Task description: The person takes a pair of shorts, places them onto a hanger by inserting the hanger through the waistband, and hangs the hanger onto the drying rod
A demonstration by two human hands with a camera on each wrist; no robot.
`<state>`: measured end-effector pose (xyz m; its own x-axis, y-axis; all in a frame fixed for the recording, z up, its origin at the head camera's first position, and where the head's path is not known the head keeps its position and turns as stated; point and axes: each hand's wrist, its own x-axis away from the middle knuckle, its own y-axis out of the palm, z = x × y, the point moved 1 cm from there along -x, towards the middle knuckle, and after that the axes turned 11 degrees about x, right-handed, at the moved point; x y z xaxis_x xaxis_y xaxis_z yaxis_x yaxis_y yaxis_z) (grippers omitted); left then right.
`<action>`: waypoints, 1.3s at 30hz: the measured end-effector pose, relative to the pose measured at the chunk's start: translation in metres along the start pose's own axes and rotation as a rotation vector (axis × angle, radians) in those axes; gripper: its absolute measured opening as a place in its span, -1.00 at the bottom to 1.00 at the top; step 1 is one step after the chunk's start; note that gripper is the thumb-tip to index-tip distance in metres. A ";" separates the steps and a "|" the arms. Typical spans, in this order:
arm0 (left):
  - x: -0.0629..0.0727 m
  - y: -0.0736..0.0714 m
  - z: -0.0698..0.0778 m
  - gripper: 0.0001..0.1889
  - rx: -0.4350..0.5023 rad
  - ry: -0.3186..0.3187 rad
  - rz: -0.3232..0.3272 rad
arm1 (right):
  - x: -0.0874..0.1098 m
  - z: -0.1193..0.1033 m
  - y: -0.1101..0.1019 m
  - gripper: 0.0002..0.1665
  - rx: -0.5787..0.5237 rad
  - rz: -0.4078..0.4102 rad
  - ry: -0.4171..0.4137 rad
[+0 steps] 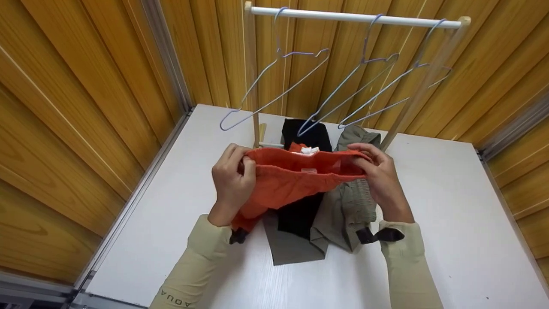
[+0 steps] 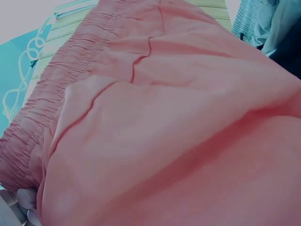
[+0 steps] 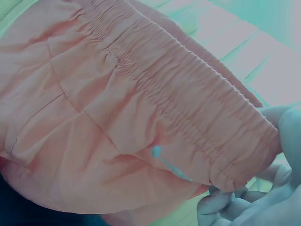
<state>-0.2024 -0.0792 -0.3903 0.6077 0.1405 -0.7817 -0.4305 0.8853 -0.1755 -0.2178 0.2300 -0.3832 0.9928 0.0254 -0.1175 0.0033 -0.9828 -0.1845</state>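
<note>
Both hands hold orange-red pants (image 1: 296, 184) by the gathered waistband, stretched sideways above the table so that its opening faces up. My left hand (image 1: 233, 176) grips the left end with curled fingers, thumb on the near side. At the right end my right hand (image 1: 379, 174) pinches the band, its thumb reaching into the opening. A white drawstring or tag (image 1: 309, 150) shows at the far edge. The left wrist view is mostly filled by the pants (image 2: 155, 127), with fingertips at the lower left corner. In the right wrist view, fingers (image 3: 216, 205) curl beneath the waistband.
Behind the pants stands a rack with a white rail (image 1: 351, 16). From it hang a left wire hanger (image 1: 261, 79), a middle one (image 1: 334, 96) and a right one (image 1: 377, 96). Black clothing (image 1: 300, 219) and grey-green clothing (image 1: 343, 214) lie on the white table (image 1: 450, 206). Wooden panels (image 1: 77, 86) surround it.
</note>
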 end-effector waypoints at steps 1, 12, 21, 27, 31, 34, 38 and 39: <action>0.000 0.000 0.000 -0.84 0.007 -0.006 -0.001 | 0.002 -0.003 -0.002 -0.63 0.017 -0.002 -0.010; -0.008 0.004 0.008 -0.82 0.089 -0.016 -0.015 | 0.021 -0.040 -0.013 -0.89 0.023 0.148 -0.046; -0.015 0.008 0.018 -0.80 0.115 -0.013 -0.032 | 0.033 -0.060 -0.015 -0.81 -0.063 0.284 -0.101; -0.017 0.012 0.023 -0.80 0.156 -0.039 -0.057 | 0.036 -0.065 -0.019 -0.72 -0.064 0.301 -0.108; -0.015 0.016 0.022 -0.80 0.159 -0.057 -0.082 | 0.033 -0.060 -0.021 -0.71 -0.064 0.300 -0.084; -0.013 0.019 0.019 -0.80 0.155 -0.067 -0.095 | 0.031 -0.054 -0.020 -0.71 -0.059 0.299 -0.054; -0.009 0.022 0.014 -0.79 0.151 -0.087 -0.112 | 0.028 -0.046 -0.020 -0.74 -0.029 0.314 -0.026; -0.008 0.023 0.013 -0.78 0.151 -0.094 -0.117 | 0.027 -0.045 -0.020 -0.76 -0.017 0.321 -0.022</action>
<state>-0.2082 -0.0544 -0.3801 0.7101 0.0673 -0.7009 -0.2529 0.9534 -0.1646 -0.1858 0.2420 -0.3390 0.9407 -0.2825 -0.1880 -0.3073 -0.9442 -0.1186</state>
